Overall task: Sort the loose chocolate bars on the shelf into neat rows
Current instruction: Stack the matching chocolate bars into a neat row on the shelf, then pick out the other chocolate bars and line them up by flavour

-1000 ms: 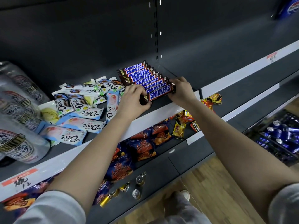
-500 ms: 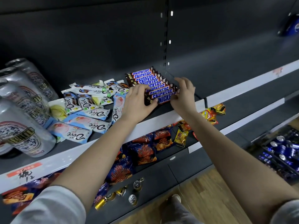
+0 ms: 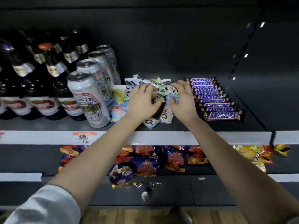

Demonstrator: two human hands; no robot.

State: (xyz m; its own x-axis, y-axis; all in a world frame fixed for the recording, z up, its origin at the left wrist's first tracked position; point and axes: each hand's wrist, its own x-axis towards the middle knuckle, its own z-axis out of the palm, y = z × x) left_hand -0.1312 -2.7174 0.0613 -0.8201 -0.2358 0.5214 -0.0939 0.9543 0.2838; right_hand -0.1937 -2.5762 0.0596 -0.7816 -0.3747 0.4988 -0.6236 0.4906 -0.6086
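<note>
A loose pile of white and light-blue Dove bars lies in the middle of the dark shelf. My left hand lies on the pile's left part, fingers curled round some bars. My right hand covers the pile's right part, with thumb and fingers curled onto a light-blue wrapper. Much of the pile is hidden under both hands. Just right of my right hand, several Snickers bars lie in one neat overlapping row from the back to the shelf's front, untouched.
Tall silver cans stand close on the pile's left, with dark bottles behind them. The shelf below holds snack bags and yellow packets. Small cans stand lower down. Right of the Snickers is bare shelf.
Both hands have left the front of the Snickers row and moved left onto the Dove pile. The view has swung left, bringing the bottles into sight.
</note>
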